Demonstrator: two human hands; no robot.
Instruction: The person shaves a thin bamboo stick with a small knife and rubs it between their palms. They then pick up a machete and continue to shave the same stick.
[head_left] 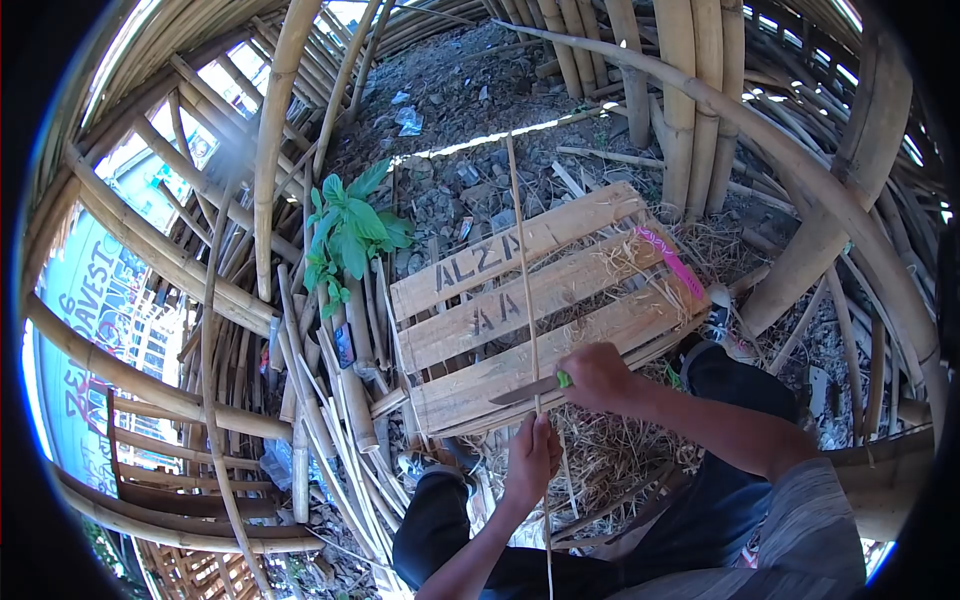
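Observation:
My right hand (pixel 596 377) is closed round the green handle of a knife (pixel 524 392), whose blade points left across a thin bamboo strip (pixel 527 290). Just below the blade, my left hand (pixel 533 455) pinches the same strip. The strip runs lengthwise from over the far side of a wooden crate (pixel 440 390) down past my lap. The crate lies in front of me with its slats up, stencilled with dark letters. Bits of shavings are scattered on its slats. Whether the blade touches the strip I cannot make out.
Pale split strips (pixel 345 470) lie in a bundle at the left. A leafy green plant (pixel 352 225) grows beyond the crate's left corner. Thick bamboo poles (pixel 690 110) stand at the right, and a bamboo frame (pixel 180 395) closes the left side. Shavings (pixel 625 470) cover the ground between my legs.

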